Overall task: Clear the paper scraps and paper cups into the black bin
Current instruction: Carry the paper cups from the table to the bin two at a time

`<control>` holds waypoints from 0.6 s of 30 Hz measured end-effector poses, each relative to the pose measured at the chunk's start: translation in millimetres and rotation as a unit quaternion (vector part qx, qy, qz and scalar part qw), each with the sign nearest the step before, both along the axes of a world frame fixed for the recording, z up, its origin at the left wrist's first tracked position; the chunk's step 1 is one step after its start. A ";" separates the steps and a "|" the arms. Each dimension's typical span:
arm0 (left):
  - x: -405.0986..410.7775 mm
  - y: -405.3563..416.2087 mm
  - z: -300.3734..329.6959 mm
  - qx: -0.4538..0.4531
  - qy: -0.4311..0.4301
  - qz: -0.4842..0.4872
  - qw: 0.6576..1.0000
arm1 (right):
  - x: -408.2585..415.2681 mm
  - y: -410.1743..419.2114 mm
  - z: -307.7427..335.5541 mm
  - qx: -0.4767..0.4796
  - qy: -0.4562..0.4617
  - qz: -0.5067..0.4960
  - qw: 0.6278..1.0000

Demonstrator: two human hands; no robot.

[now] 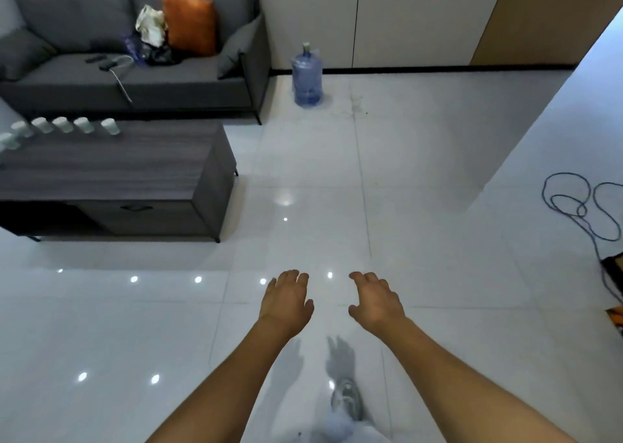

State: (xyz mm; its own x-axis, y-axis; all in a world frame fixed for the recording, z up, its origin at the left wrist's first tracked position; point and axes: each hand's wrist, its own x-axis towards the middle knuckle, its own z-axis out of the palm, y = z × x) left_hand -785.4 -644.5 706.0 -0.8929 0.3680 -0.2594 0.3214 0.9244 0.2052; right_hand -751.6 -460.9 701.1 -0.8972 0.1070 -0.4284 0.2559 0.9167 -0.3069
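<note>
Head view, looking down across a glossy white tiled floor (421,173). Both bare arms stretched forward over the tiles, palms down. Left hand (286,299) with fingers relaxed and slightly spread, gripping nothing. Right hand (376,299) just beside it, likewise loose and spread, thumb out toward the left hand, nothing held. A gap of bare tile between the two.

Landmark: the dark wood-grain bench (135,169), well apart from both hands, up and to the left of them. Along the far edge of the bench, a row of white paper cups (62,124) standing upright (seven or so, the leftmost ones blurred at the frame edge). All cups far out of reach of either hand, nearer the left hand's side. No contact between hands and cups.

Behind the bench, a grey sofa (101,71) with an orange cushion (190,22), a crumpled pale bag (151,26) beside the cushion and some small dark items on the seat. To the right of the bench and farther back, a blue water jug (306,76) standing on the floor by the wall. Far right of the bench, a coiled dark cable (580,206) on the tiles. Below the hands, a grey shoe (347,398) and pale trouser leg, blurred.
</note>
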 end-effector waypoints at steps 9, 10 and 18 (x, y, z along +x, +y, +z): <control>-174.1 34.8 -2.1 0.014 -0.004 0.068 0.998 | -192.3 30.1 1.9 -0.005 -0.001 0.060 0.998; -195.7 35.4 -4.4 0.017 -0.006 0.076 0.997 | -216.4 31.2 0.1 -0.006 -0.001 0.062 0.998; -406.9 20.6 -12.5 0.028 0.001 0.104 0.994 | -438.5 24.4 2.0 -0.004 0.027 0.090 0.996</control>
State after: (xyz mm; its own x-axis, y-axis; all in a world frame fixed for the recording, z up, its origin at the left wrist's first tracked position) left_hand -1192.4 -623.9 693.5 -0.9518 0.1890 -0.2415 0.1251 0.9583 0.2571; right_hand -1190.1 -436.5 703.1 -0.9232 -0.0612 -0.3795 0.0707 0.9434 -0.3241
